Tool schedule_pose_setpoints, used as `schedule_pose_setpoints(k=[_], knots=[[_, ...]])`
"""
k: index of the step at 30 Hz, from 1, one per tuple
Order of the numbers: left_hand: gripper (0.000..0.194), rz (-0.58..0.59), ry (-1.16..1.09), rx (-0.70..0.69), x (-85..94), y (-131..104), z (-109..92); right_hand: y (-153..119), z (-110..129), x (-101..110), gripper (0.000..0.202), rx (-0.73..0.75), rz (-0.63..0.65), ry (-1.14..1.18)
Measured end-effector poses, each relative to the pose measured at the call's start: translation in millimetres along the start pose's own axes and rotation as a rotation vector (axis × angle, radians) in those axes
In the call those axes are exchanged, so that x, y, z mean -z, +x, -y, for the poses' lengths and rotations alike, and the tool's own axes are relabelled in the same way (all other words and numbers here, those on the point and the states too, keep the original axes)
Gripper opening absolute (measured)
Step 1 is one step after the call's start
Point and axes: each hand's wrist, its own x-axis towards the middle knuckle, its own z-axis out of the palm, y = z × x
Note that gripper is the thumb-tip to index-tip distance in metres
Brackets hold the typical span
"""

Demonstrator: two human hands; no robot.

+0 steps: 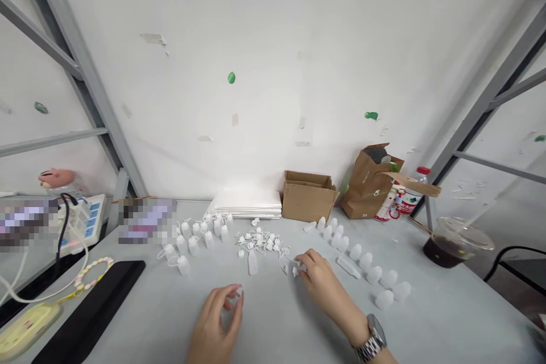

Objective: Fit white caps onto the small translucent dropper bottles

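Observation:
My left hand [218,318] is over the front of the grey table, thumb and fingertips brought together in a loop; whether something tiny sits between them I cannot make out. Farther right, my right hand [318,277] has its fingers closed on a small white cap with a thin strap [295,271]. A pile of similar caps [262,239] lies loose in the middle, beside a flat white piece [253,263]. To the left stand several small white bottles with caps and looped straps [193,245]. Several translucent uncapped bottles [365,261] form rows at right, near a lying clear tube-like piece [348,267].
Along the wall are a white stack [245,203], an opened cardboard box [307,199] and a paper bag [367,185]. A cup of dark drink [446,247] stands right. At left lie a black pad [98,313], a bead bracelet [81,278] and a power strip [91,219].

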Motion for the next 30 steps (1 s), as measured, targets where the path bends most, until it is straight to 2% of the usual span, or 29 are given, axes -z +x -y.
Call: schedule_pose_setpoints(k=[4, 8, 11, 13, 17, 20, 25, 27, 30], knots=[[0.024, 0.085, 0.199, -0.025, 1.7, 11, -5, 8, -2, 5, 0.029, 0.048, -0.004, 0.001], [0.037, 0.188, 0.483, -0.022, 0.3, 40, -29, 19, 2, 5, 0.027, 0.161, 0.063, 0.008], [0.049, 0.265, 0.665, -0.040, -9.9, 64, -45, 25, 5, 1, 0.029, 0.229, 0.129, -0.005], [0.054, 0.296, 0.709, -0.023, -19.5, 75, -49, 27, 5, -2, 0.028, 0.249, 0.148, -0.023], [0.039, 0.339, 0.695, -0.008, -32.6, 84, -48, 30, 6, -7, 0.020, 0.253, 0.153, -0.049], [0.029, 0.364, 0.658, -0.009, -28.6, 81, -48, 31, 6, -10, 0.017, 0.268, 0.137, 0.000], [0.031, 0.373, 0.497, -0.001, -9.0, 65, -46, 31, 6, -16, 0.018, 0.284, 0.103, 0.079], [0.032, 0.347, 0.082, 0.097, -5.0, 57, -41, 31, 7, -17, 0.019, 0.284, 0.079, 0.129], [0.045, 0.429, -0.506, 0.260, -2.8, 47, -37, 32, 11, -13, 0.014, 0.229, -0.029, 0.351]])
